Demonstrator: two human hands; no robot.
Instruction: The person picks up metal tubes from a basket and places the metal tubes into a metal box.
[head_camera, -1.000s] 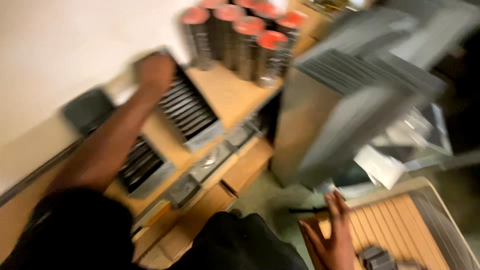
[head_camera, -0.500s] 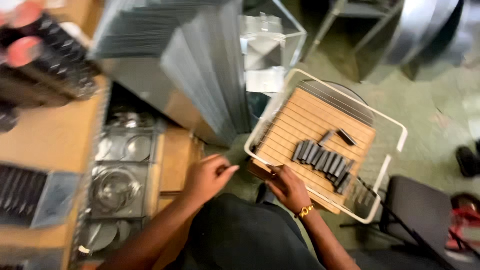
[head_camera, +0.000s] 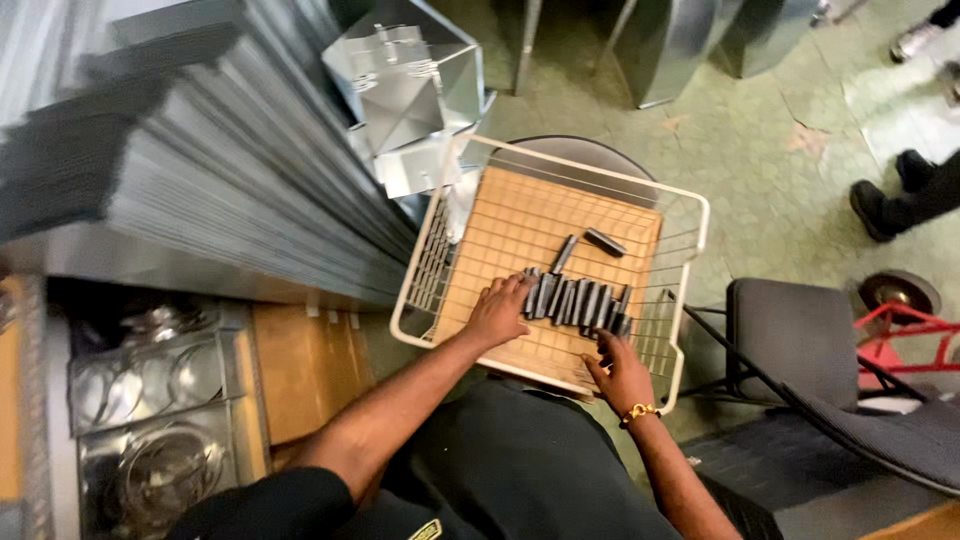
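A white wire basket (head_camera: 690, 215) with a brown cardboard liner sits in front of me. A row of several dark metal pieces (head_camera: 580, 301) lies across the liner, with two more pieces (head_camera: 604, 241) apart behind it. My left hand (head_camera: 498, 311) rests on the left end of the row, fingers on the first pieces. At the right end, my right hand (head_camera: 620, 369), with a gold bracelet on the wrist, touches the last pieces. Neither hand has lifted anything.
A tall stack of grey sheet-metal panels (head_camera: 220, 170) fills the left. Folded metal boxes (head_camera: 405, 85) stand behind the basket. Shelves with round metal parts (head_camera: 150, 400) are at lower left. A dark chair (head_camera: 800, 340), a red cart (head_camera: 905, 320) and another person's shoes (head_camera: 900, 190) are right.
My view swung from the workbench on the left to the basket. My left hand left the bench and, with the right, reached into the basket onto the row of pieces.
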